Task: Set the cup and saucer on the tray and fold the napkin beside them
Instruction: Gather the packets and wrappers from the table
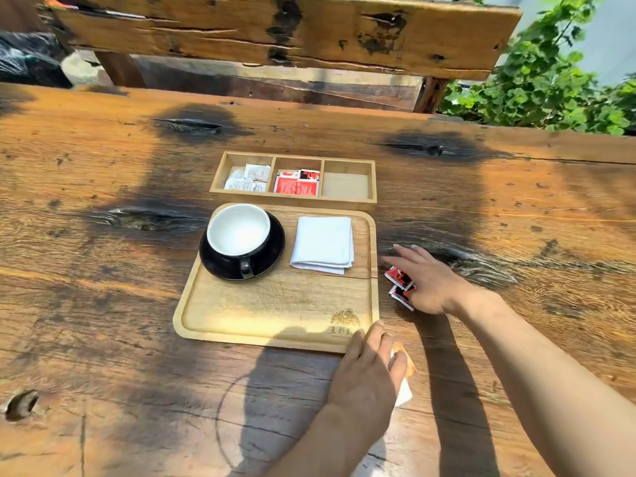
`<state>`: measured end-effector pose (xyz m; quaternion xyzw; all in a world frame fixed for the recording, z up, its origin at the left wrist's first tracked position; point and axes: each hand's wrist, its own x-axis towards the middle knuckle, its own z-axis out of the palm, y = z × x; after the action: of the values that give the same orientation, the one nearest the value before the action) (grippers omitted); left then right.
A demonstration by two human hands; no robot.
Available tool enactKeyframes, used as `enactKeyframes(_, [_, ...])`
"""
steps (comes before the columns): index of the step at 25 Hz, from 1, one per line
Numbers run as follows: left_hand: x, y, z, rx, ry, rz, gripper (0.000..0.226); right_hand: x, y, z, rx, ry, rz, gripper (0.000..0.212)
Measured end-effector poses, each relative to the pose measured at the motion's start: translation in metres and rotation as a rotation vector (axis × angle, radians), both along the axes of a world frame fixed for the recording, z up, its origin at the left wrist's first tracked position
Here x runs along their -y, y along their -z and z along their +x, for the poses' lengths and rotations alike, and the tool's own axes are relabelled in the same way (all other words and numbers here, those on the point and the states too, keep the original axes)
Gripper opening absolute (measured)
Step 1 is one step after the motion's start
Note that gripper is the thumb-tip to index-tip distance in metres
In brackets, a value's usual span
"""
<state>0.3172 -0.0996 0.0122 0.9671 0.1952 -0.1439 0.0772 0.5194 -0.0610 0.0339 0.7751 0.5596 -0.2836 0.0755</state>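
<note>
Sitting on its saucer, the cup is on the tray, folded napkin beside; right hand spread over red packets, left hand flat on the table.

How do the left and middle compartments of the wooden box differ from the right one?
The left compartment holds white packets; the middle compartment holds red packets; the right compartment shows only bare wood. The white packets lie loosely overlapped, while the red ones fill their compartment more fully. All three sit in one box just behind the tray and look alike in shape.
</note>
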Motion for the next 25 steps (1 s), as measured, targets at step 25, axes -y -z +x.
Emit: enactKeyframes(25, [0.002, -0.02, -0.027, 0.155, -0.371, -0.546, 0.031, 0.024, -0.001, -0.007, 0.197, 0.266, -0.076, 0.06])
